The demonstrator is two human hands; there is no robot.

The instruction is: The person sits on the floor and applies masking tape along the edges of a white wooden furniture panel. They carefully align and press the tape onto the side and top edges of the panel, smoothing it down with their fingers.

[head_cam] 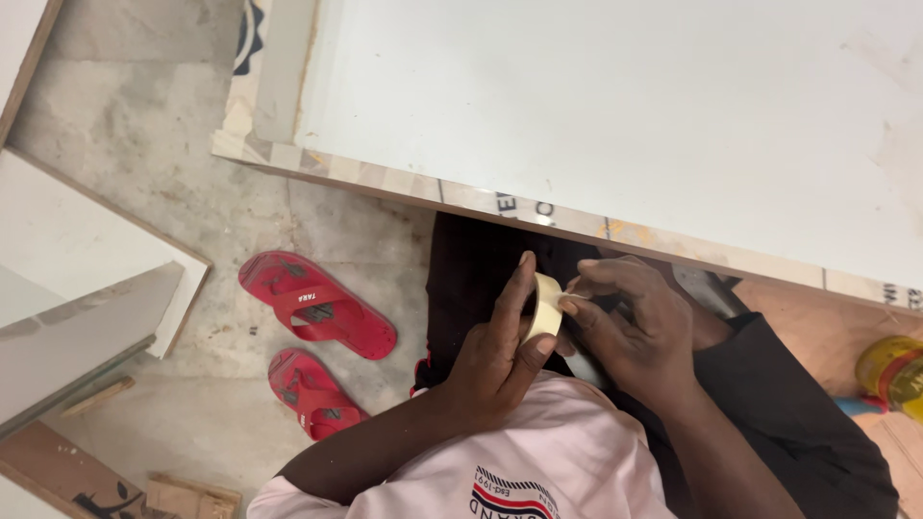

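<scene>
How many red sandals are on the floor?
2. One red sandal lies on the concrete floor beside the person's dark trouser leg; the other red sandal lies just below it, nearer the left arm. More could be hidden under the white board.

Left hand (495, 351) raised in front of the chest, forearm bare, thumb and fingers (520, 279) curled shut around something thin. Right hand (630, 322) just beside it, almost touching, wrist bent inward, index finger and thumb seemingly pinched at a small point. Both forearms angled in from the body, elbows out of view.
</scene>
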